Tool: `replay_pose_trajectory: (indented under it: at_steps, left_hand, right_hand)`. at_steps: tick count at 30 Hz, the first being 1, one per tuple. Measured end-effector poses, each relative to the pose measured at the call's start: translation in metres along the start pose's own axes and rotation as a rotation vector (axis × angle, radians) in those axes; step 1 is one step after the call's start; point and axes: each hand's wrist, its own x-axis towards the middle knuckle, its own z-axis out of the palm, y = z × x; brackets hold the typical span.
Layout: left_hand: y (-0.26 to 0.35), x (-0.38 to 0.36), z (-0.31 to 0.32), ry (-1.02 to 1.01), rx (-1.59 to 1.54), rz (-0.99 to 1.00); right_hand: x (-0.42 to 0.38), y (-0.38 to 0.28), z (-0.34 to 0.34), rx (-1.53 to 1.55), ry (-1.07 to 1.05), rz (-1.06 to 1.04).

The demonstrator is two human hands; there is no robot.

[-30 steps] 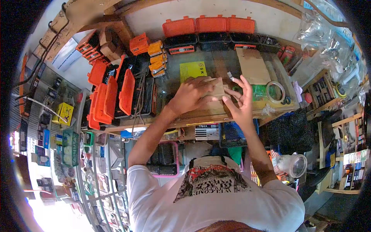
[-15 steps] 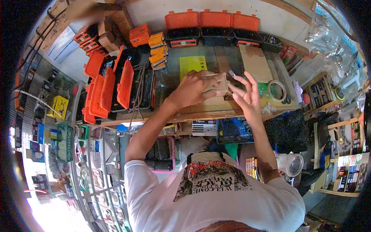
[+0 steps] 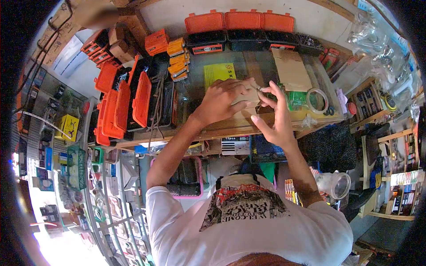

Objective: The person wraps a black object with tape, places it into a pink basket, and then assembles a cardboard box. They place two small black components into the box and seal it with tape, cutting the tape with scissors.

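Observation:
A small tan cardboard box (image 3: 251, 96) is held over the glass-topped counter by my left hand (image 3: 225, 100), its fingers wrapped round the top and side. My right hand (image 3: 276, 116) is at the box's right edge, index finger and others bent toward its open end, thumb spread away below. Whether the right fingertips grip a flap or something small cannot be made out. Behind the left hand lies a yellow packet (image 3: 217, 73). A flat brown cardboard piece (image 3: 290, 71) rests to the right, beyond the right hand.
Black cases with raised orange lids (image 3: 243, 20) line the back; more orange-lidded cases (image 3: 116, 106) stand at left. Orange boxes (image 3: 178, 57) are stacked beside them. A tape roll (image 3: 317, 101) lies at right on the wooden-edged counter (image 3: 213, 133). Shelves flank both sides.
My right hand has closed in on the box's open end, its fingers more bent. The small shiny piece near its fingertips no longer shows clearly. The view has shifted slightly.

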Motion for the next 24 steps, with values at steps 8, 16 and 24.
replay_pose_trajectory:
  at_steps: [8, 16, 24]
  left_hand:
    - [-0.002, 0.0, 0.006, 0.036, 0.062, 0.043]
    - [0.003, -0.003, 0.001, 0.026, 0.082, 0.025]
    - [0.004, -0.005, -0.001, -0.007, 0.114, 0.022]
  right_hand:
    - [0.0, 0.005, -0.003, 0.121, -0.02, 0.02]
    - [0.0, 0.018, -0.02, 0.717, -0.002, 0.277]
    - [0.003, 0.007, -0.03, 0.864, -0.021, 0.407]
